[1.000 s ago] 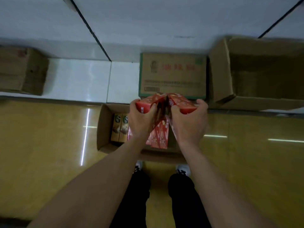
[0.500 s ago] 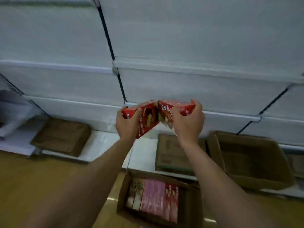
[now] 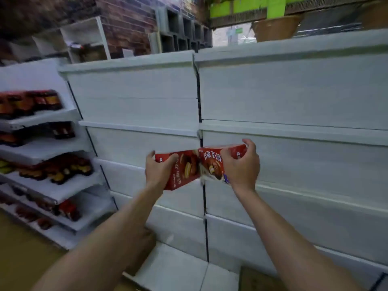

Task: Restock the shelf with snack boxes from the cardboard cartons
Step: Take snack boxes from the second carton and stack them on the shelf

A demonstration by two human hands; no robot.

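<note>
Each hand grips one red snack box, raised in front of the white shelf unit point(image 3: 136, 97). The left hand point(image 3: 158, 170) curls round the left box point(image 3: 184, 169); the right hand point(image 3: 241, 166) wraps over the right box point(image 3: 212, 162), thumb on top. The boxes meet near the black upright seam point(image 3: 199, 106). The nearest bare boards lie at twelve o'clock. Best, I think, to split the boxes apart, square each to the board edge, and slide them in flat, faces outward. Stocked shelves point(image 3: 42, 164) stand at nine o'clock.

a shop, likely: white shelving point(image 3: 138, 128), stocked goods point(image 3: 56, 169).
</note>
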